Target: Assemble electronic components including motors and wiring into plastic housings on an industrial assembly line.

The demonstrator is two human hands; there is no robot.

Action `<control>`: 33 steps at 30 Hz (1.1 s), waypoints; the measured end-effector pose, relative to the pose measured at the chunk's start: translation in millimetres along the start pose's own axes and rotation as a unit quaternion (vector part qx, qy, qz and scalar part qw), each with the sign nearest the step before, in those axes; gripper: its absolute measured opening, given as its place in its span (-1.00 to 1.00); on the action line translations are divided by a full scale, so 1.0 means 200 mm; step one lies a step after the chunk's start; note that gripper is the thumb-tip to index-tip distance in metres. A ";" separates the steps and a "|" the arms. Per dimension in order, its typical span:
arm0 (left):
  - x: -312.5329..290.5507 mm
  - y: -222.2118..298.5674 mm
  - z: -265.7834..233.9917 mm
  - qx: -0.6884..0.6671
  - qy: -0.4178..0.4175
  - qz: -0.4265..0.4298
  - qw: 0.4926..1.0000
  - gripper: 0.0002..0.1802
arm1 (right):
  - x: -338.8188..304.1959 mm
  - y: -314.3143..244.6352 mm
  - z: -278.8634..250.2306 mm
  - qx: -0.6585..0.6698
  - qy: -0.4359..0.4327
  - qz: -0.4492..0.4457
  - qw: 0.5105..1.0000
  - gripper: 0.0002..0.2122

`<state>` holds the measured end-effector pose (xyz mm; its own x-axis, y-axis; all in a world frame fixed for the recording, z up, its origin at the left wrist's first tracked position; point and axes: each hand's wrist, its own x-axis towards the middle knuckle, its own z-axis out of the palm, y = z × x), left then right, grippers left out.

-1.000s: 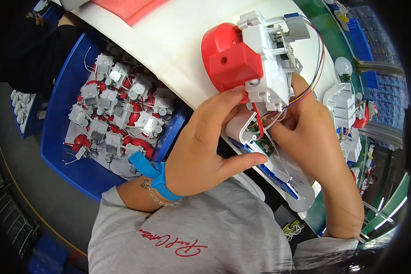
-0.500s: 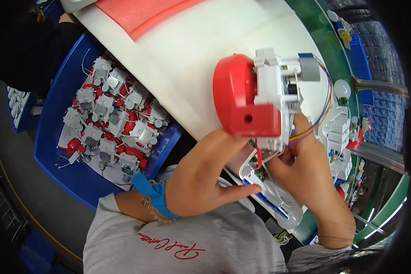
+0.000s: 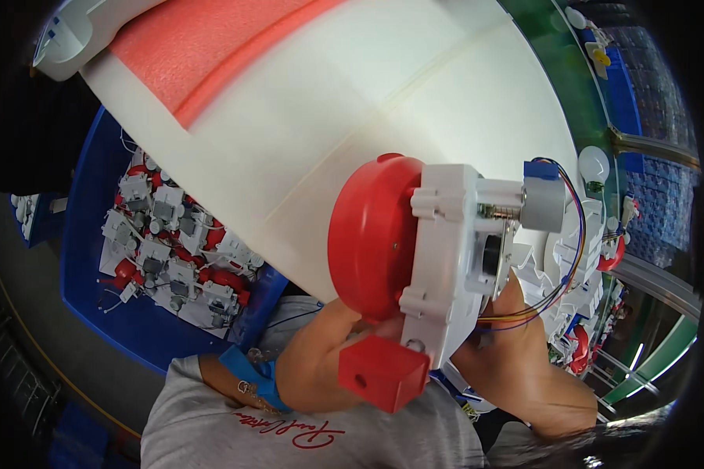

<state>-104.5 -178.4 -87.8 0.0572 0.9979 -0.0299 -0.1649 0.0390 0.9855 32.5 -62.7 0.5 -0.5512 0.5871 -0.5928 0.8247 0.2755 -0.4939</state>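
Note:
A red and white motor assembly (image 3: 444, 258) is held up close in front of me, above the near side of the table. It has a round red dome (image 3: 371, 234), a white plastic housing, a grey cylindrical motor (image 3: 543, 205) and a loop of coloured wires. A red block (image 3: 383, 374) with a round hole sticks out at its lower end. My left hand (image 3: 317, 356) grips it from below by the dome and block, the fingertips hidden. Closed around the housing's lower right side is my right hand (image 3: 512, 356), partly covered by the housing and wires.
To the left, a blue bin (image 3: 82, 289) holds several similar red and white assemblies. Pink foam (image 3: 164, 62) lies on the white table (image 3: 328, 117) at the far left, beside a white plastic part (image 3: 94, 31). White housings (image 3: 575, 266) stand at the right.
The assembly has come lower and has turned, so more of the dome and housing faces me. Both hands moved with it and are more hidden behind it. The view has shifted too.

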 end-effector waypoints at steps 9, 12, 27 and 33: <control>-0.01 -0.05 0.02 -0.029 0.009 -0.048 0.998 -0.59 | 0.01 0.05 0.03 -0.044 0.076 -0.157 0.984 -0.27; -0.01 -0.06 0.03 -0.032 -0.001 -0.057 0.998 -0.61 | 0.00 0.05 0.03 -0.062 0.062 -0.132 0.987 -0.27; 0.01 0.01 0.01 -0.041 -0.004 -0.036 0.999 -0.49 | 0.00 0.04 0.04 -0.034 0.044 -0.093 0.994 -0.29; -0.01 -0.01 0.06 -0.165 0.085 -0.067 0.980 -0.37 | 0.02 0.02 0.03 -0.057 0.055 -0.100 0.992 -0.30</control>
<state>-92.5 -180.3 -87.4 -0.0595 0.9760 -0.2094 -0.4783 0.1562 0.8642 33.4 -64.6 -7.4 -0.6927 0.5906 -0.4140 0.7132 0.4753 -0.5152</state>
